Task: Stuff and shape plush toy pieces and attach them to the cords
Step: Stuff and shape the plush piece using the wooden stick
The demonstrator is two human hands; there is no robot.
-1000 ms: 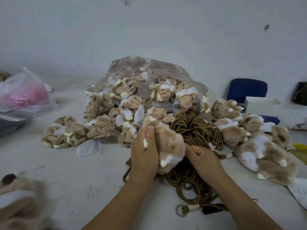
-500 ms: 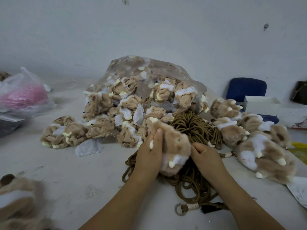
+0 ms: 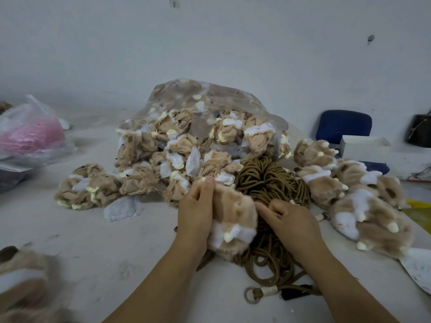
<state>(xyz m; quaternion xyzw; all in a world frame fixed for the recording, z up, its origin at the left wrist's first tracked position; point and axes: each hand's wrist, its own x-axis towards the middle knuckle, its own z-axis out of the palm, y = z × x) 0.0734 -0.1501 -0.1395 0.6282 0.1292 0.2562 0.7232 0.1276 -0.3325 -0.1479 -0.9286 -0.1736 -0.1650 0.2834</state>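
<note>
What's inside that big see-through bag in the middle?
The clear bag is full of crumpled tan and white plush pieces, and some spill out onto the table. Whatever lies deeper at the back is hidden behind them and the cloudy plastic.

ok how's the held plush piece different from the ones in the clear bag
The held plush piece is plump and furry; the bag pieces are limp, crumpled, smooth-faced. The left hand and right hand hold the held piece; the bag pieces lie heaped. Both are tan, white, cream.
</note>
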